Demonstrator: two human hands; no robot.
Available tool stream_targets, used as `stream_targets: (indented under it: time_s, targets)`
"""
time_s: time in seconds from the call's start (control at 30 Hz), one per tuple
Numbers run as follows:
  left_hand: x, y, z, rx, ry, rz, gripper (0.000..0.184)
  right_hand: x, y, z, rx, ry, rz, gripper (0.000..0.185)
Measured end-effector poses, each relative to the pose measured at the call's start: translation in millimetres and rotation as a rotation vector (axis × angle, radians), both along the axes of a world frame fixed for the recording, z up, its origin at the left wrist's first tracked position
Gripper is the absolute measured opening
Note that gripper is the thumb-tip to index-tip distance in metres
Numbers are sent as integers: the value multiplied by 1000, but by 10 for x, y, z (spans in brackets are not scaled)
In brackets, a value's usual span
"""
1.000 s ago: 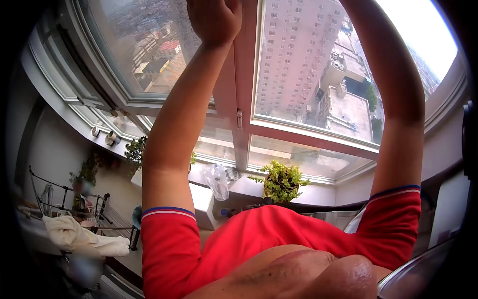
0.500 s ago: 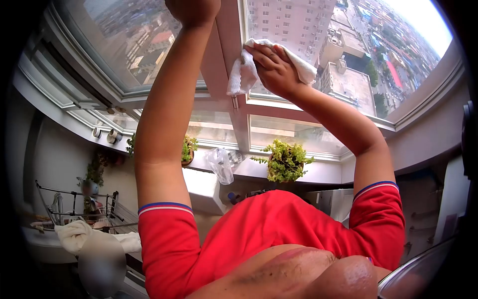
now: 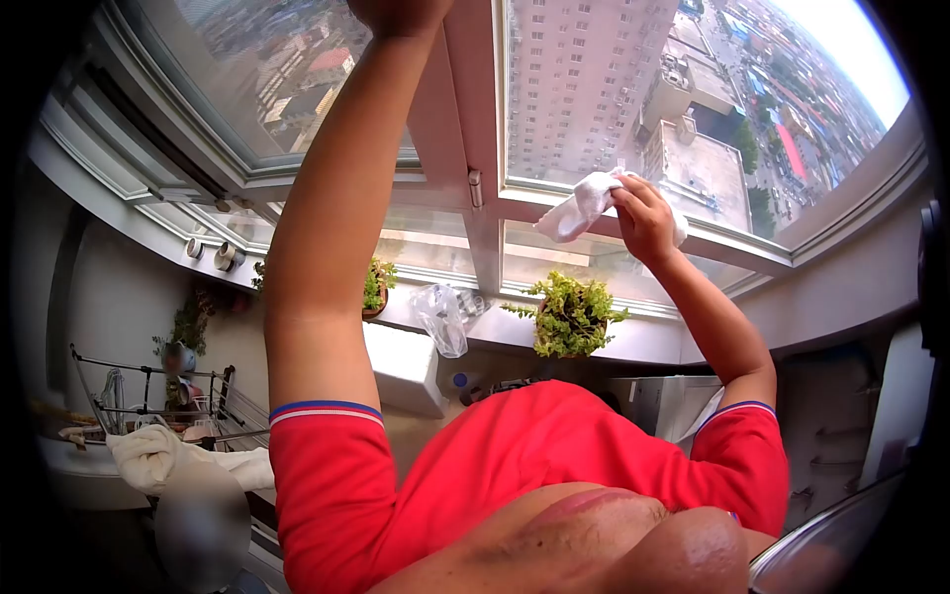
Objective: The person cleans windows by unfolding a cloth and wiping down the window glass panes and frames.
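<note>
Window (image 3: 473,119), cloth (image 3: 582,210) clutched in right hand (image 3: 645,224) before lower edge of pane (image 3: 584,109), left hand (image 3: 401,12) cropped, grip indiscernible, plant (image 3: 574,315) at edge of sill (image 3: 648,346)

Red short-sleeved shirt (image 3: 554,436), 6 o'clock; left sleeve (image 3: 327,485), 7 o'clock, and right sleeve (image 3: 744,455), 4 o'clock, each hemmed with narrow blue and white bands.

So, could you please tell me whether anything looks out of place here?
Only the crumpled clear plastic bag, lying on the white windowsill between two leafy green potted plants, looks slightly untidy; nothing appears spilled or damaged.
</note>
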State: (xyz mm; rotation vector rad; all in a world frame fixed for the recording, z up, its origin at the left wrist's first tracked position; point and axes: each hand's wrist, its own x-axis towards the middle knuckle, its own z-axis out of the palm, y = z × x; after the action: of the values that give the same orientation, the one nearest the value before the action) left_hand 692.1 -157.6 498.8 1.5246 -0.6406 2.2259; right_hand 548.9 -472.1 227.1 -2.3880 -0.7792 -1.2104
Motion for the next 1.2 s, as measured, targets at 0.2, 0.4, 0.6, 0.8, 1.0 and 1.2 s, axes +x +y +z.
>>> stream_targets:
  time_s: [0.2, 0.4, 0.6, 0.8, 1.0, 1.2]
  targets:
    - [-15, -23, -19, -13, 1, 9, 45, -204, -1782, 1536, 331, -645, -750, 34]
    - [-34, -4, -46, -39, 16, -6, 48, 139, -3148, 2503, 373, -715, -1036, 45]
    - [-68, 1, -43, -55, 67, -8, 49, 484, -2124, 3057, 243, -753, -981, 46]
    - [50, 10, -37, -43, -7, 6, 42, 857, -83, 3656, 35, -868, -567, 35]
    - [-83, 38, -11, 19, 111, -4, 41, 1066, 1263, 3635, -40, -885, -96, 50]
    - [-66, 66, -37, 20, 121, 86, 42, 1211, 549, 4375, 48, -1160, -134, 24]
